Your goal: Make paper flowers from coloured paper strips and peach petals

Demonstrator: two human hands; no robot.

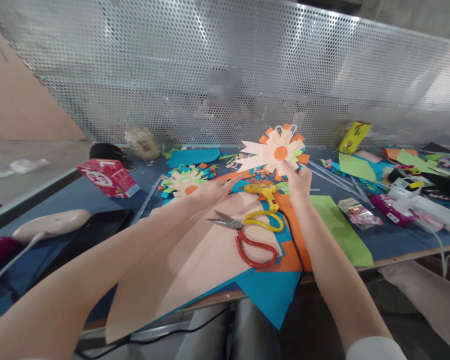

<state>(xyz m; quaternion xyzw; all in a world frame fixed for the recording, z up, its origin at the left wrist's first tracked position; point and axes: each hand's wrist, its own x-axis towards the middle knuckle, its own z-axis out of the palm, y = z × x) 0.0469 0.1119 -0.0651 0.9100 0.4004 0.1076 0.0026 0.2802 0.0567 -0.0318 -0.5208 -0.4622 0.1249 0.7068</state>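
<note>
My right hand is closed on the lower edge of a paper flower with cream and orange petals and an orange centre, held upright above the table. My left hand reaches forward with fingers stretched out flat, holding nothing, just right of a second paper flower lying on the table. Between my hands lie a yellow glue gun and scissors with one yellow and one red handle, resting on cream paper.
Orange, blue and green paper sheets cover the blue table. A red box stands at the left, a yellow packet at the back right, and white and pink items at the right. A perforated metal screen backs the table.
</note>
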